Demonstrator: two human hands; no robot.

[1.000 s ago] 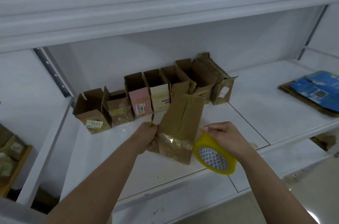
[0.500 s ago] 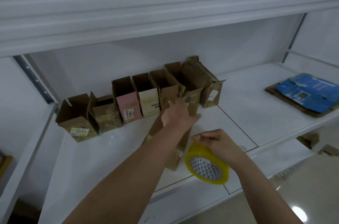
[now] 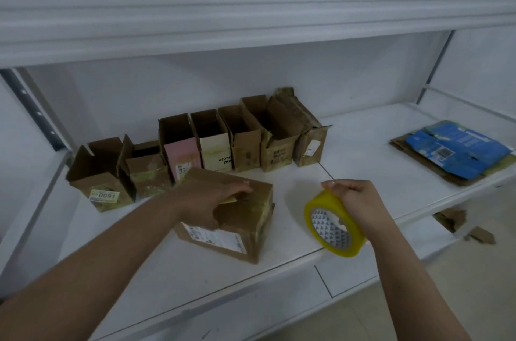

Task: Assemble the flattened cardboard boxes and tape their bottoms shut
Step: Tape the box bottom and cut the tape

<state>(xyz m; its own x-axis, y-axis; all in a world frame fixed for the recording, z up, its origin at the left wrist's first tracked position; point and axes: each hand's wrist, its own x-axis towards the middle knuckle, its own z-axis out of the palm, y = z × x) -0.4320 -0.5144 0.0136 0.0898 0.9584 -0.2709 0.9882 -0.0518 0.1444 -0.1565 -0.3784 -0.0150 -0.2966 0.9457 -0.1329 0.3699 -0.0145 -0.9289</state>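
Near the shelf's (image 3: pixel 363 156) front edge, the left hand (image 3: pixel 206 201) presses flat, grip wide, steadying the box (image 3: pixel 245 217) while the right hand (image 3: pixel 354 201) grips the tape roll (image 3: pixel 332 226), ready for sealing.

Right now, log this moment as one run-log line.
left hand: pressing down on cardboard box on shelf | right hand: holding yellow tape roll | flattened boxes: stacked at right

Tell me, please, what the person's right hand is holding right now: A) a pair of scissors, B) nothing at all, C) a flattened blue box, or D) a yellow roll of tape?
D: the right hand grips a yellow roll of tape above the shelf, while the left hand rests on the cardboard box.
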